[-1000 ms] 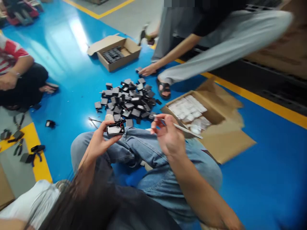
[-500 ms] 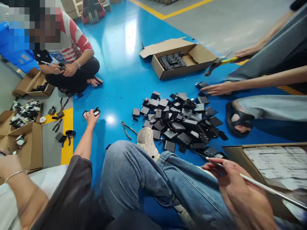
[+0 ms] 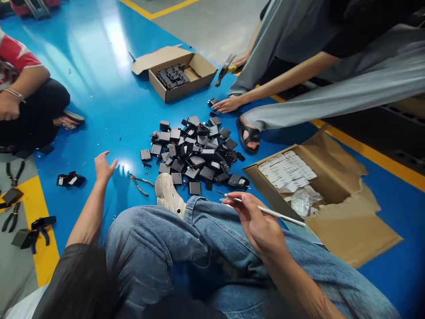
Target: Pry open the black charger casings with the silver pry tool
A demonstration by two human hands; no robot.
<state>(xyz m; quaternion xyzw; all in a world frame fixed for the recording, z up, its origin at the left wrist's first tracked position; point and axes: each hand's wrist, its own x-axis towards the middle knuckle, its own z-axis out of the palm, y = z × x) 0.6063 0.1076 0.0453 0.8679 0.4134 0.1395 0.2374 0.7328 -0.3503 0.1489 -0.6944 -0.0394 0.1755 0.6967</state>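
Note:
My left hand (image 3: 105,167) is open over the blue floor, its fingers spread and holding nothing. To its left lies a small black device (image 3: 71,179) with some white parts. Pliers (image 3: 141,183) with their handles apart lie on the floor to the right of that hand. My right hand (image 3: 260,221), above my jeans, is closed on a slim silver pen-like tool (image 3: 279,215) with a thin tip pointing left. Beyond my shoe spreads a pile of black box-shaped devices (image 3: 199,153), some with wires showing.
An open carton (image 3: 159,90) holds rows of black parts. Another carton (image 3: 265,184) holds white pieces and clear plastic. A co-worker's hand (image 3: 227,105) touches a black device; their other hand grips a hammer (image 3: 225,71). More pliers (image 3: 13,217) lie left, near another seated person.
My left hand has let go of the small black device, which now lies on the floor, and moved right of it, fingers spread. The view has turned right. My right hand still holds the tool.

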